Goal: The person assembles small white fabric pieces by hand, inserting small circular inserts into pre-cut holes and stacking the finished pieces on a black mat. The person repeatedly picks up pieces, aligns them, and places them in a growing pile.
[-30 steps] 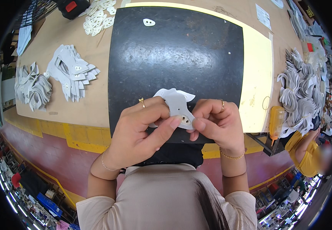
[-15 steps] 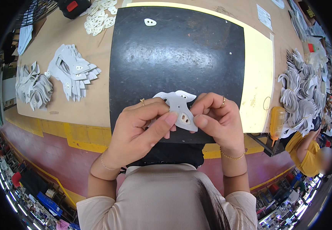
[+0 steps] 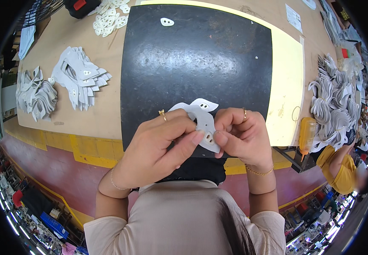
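Between my two hands, above the near edge of a black mat, is a curved light grey shoe-upper piece. A small white patch with dark oval holes lies on its near end, and a similar patch is on its far wing. My left hand pinches the piece's left side between thumb and fingers. At its right edge, beside the near patch, my right hand grips with thumb and curled fingers. Part of the piece is hidden behind my left fingers. One loose white patch rests on the mat's far left.
Left of the mat are a fanned stack of grey pieces and a bundle, with loose white patches beyond. On the right are more grey bundles and a yellow-orange squeeze bottle. A person in yellow is at far right.
The grey piece has been bent and turned slightly, its near end shifting right and toward me. My left hand has moved a little right; both hands keep their hold.
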`<action>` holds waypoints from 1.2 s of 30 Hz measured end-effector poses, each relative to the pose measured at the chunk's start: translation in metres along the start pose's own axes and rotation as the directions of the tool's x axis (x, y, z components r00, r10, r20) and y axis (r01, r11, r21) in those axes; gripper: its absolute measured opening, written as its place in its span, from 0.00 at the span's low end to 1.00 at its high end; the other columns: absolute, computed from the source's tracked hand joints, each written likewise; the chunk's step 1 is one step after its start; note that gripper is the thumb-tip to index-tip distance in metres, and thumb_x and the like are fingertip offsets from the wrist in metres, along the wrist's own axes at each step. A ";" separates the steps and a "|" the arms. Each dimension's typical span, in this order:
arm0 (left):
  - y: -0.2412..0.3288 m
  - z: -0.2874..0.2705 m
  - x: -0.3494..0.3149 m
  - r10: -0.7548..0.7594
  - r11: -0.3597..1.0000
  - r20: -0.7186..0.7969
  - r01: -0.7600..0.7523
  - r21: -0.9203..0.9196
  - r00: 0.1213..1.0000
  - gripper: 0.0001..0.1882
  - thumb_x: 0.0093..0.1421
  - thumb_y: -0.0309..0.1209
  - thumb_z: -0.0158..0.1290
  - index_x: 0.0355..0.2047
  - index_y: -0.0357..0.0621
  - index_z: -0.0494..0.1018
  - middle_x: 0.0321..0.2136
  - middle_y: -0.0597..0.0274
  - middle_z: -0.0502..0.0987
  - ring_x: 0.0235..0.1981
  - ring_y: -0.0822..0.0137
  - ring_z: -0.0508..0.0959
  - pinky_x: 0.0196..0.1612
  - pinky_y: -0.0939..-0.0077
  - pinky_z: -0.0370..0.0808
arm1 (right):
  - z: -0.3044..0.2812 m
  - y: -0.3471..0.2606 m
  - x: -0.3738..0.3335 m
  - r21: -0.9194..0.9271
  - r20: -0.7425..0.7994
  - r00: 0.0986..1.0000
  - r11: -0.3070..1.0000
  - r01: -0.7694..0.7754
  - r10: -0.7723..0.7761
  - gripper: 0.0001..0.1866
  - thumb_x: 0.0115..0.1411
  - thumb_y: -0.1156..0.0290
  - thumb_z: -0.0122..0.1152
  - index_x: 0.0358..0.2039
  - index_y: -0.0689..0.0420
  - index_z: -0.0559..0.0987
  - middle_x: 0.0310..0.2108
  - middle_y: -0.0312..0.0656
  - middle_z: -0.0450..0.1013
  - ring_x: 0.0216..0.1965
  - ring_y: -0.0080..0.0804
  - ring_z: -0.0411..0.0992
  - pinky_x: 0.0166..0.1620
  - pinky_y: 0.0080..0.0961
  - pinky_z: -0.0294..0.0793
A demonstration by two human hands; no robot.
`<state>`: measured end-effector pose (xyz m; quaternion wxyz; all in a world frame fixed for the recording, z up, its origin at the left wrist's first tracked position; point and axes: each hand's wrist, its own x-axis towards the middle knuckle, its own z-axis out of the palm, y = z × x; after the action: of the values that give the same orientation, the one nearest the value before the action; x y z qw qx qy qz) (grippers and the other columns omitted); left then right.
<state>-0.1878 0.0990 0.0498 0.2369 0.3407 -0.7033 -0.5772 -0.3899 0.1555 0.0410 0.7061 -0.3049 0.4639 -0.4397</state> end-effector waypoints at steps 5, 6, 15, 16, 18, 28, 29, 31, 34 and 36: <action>-0.006 0.007 -0.003 -0.137 0.957 -0.043 0.121 -0.263 0.990 0.07 0.61 0.28 0.56 0.34 0.36 0.73 0.26 0.64 0.71 0.25 0.73 0.68 0.30 0.78 0.66 | 0.003 0.004 -0.001 0.017 -0.060 0.996 0.997 0.074 -0.073 0.05 0.59 0.76 0.63 0.31 0.64 0.76 0.25 0.36 0.75 0.23 0.16 0.73 0.27 0.12 0.71; -0.006 0.011 -0.005 -0.189 0.931 -0.073 0.155 -0.331 0.979 0.07 0.61 0.28 0.57 0.34 0.36 0.73 0.26 0.65 0.71 0.25 0.75 0.67 0.30 0.79 0.65 | 0.003 0.004 0.000 0.039 -0.072 0.994 0.996 0.080 -0.077 0.05 0.59 0.76 0.63 0.32 0.64 0.76 0.25 0.37 0.75 0.23 0.16 0.73 0.27 0.12 0.71; -0.005 0.011 -0.009 -0.272 0.877 -0.076 0.214 -0.430 0.959 0.06 0.62 0.27 0.56 0.31 0.39 0.71 0.25 0.68 0.70 0.25 0.79 0.64 0.29 0.83 0.62 | 0.001 0.008 -0.002 0.015 -0.017 0.995 0.995 0.099 -0.098 0.05 0.61 0.77 0.61 0.36 0.66 0.78 0.29 0.40 0.77 0.27 0.20 0.75 0.29 0.14 0.73; -0.006 0.011 -0.009 -0.265 0.880 -0.075 0.209 -0.426 0.961 0.06 0.62 0.27 0.56 0.30 0.39 0.71 0.25 0.68 0.70 0.25 0.79 0.64 0.29 0.83 0.62 | 0.002 0.008 -0.002 0.017 -0.013 0.996 0.996 0.093 -0.092 0.05 0.61 0.77 0.61 0.36 0.66 0.78 0.29 0.40 0.77 0.27 0.20 0.75 0.30 0.14 0.73; -0.004 0.011 -0.010 -0.278 0.883 -0.079 0.222 -0.413 0.957 0.06 0.62 0.27 0.56 0.30 0.39 0.71 0.25 0.68 0.70 0.25 0.79 0.64 0.29 0.83 0.62 | 0.003 0.006 -0.002 0.020 -0.007 0.997 0.997 0.081 -0.081 0.05 0.60 0.78 0.61 0.35 0.66 0.78 0.29 0.39 0.77 0.27 0.20 0.75 0.31 0.15 0.73; -0.001 0.015 -0.008 -0.244 0.909 -0.109 0.188 -0.372 0.964 0.07 0.60 0.26 0.57 0.28 0.38 0.70 0.21 0.67 0.70 0.22 0.79 0.66 0.26 0.82 0.64 | 0.005 0.008 -0.003 -0.036 -0.033 0.994 0.994 0.104 -0.105 0.03 0.59 0.79 0.61 0.31 0.65 0.76 0.25 0.34 0.73 0.24 0.16 0.72 0.28 0.13 0.70; -0.002 0.015 -0.008 -0.230 0.918 -0.114 0.176 -0.356 0.967 0.07 0.60 0.26 0.57 0.28 0.38 0.70 0.20 0.68 0.70 0.22 0.79 0.66 0.26 0.83 0.64 | 0.005 0.011 -0.003 -0.068 -0.043 0.991 0.990 0.123 -0.126 0.03 0.59 0.79 0.61 0.31 0.65 0.76 0.25 0.34 0.73 0.24 0.16 0.72 0.28 0.13 0.70; -0.005 0.015 -0.008 -0.201 0.934 -0.122 0.152 -0.324 0.972 0.07 0.59 0.26 0.57 0.27 0.38 0.70 0.20 0.68 0.70 0.21 0.79 0.66 0.25 0.83 0.64 | 0.004 0.012 -0.003 -0.059 -0.037 0.992 0.992 0.115 -0.117 0.03 0.59 0.79 0.61 0.31 0.65 0.76 0.25 0.35 0.74 0.24 0.17 0.73 0.28 0.13 0.71; -0.005 0.012 -0.006 -0.193 0.941 -0.120 0.149 -0.302 0.974 0.08 0.59 0.26 0.58 0.27 0.38 0.70 0.19 0.68 0.70 0.20 0.80 0.65 0.24 0.83 0.63 | 0.002 0.010 -0.001 0.042 -0.004 0.999 0.998 0.052 -0.052 0.03 0.60 0.78 0.61 0.32 0.65 0.76 0.26 0.35 0.74 0.25 0.17 0.74 0.28 0.13 0.71; -0.007 0.011 -0.005 -0.164 0.947 -0.111 0.125 -0.295 0.980 0.08 0.59 0.26 0.58 0.26 0.38 0.70 0.19 0.68 0.70 0.20 0.80 0.65 0.24 0.83 0.63 | 0.002 0.011 -0.002 0.082 -0.005 0.999 0.996 0.042 -0.042 0.04 0.60 0.78 0.61 0.32 0.65 0.76 0.27 0.36 0.75 0.26 0.18 0.75 0.29 0.13 0.72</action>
<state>-0.1909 0.1091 0.0408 0.2873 0.3917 -0.5678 -0.6646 -0.3848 0.1620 0.0333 0.7078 -0.2847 0.4401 -0.4736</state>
